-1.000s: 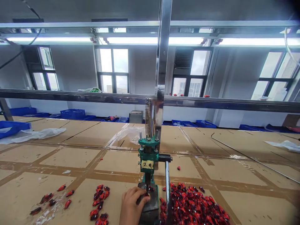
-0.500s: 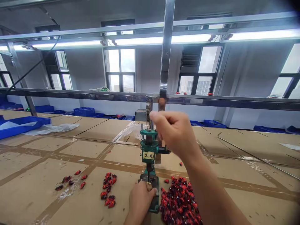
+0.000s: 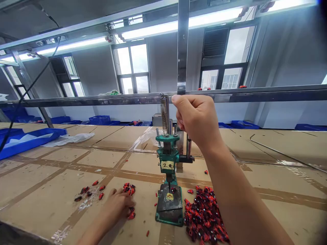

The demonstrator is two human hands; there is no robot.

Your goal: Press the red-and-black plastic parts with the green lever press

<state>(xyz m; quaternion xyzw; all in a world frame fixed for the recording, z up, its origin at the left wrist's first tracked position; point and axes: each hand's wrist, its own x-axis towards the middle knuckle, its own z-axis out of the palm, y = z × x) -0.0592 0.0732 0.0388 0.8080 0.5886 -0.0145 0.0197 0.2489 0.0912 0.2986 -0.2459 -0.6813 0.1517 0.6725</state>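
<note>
A green hand press [image 3: 167,166] stands upright in front of me, marked "2#" on a label, with a coil spring at its top. High beside it, my right hand [image 3: 198,117] is closed around the top of the press lever [image 3: 189,145]. Under the punch, a small yellowish seat [image 3: 169,196] shows on the dark base plate. My left hand [image 3: 114,207] is palm down over a small group of red-and-black pieces [image 3: 129,188], fingers apart and partly bent. Its fingertips partly cover the pieces, and I see none gripped.
A large heap of red-and-black pieces [image 3: 205,214] lies right of the press. Several more pieces [image 3: 85,190] lie far left. A blue tray [image 3: 33,139] sits at the left on the cardboard-covered table [image 3: 63,173]. A thin metal rod [image 3: 281,153] lies at right.
My left hand has moved left from the press base to the small group of pieces. My right hand and the lever have risen. Small red bits now show beside the base. The view has shifted.
</note>
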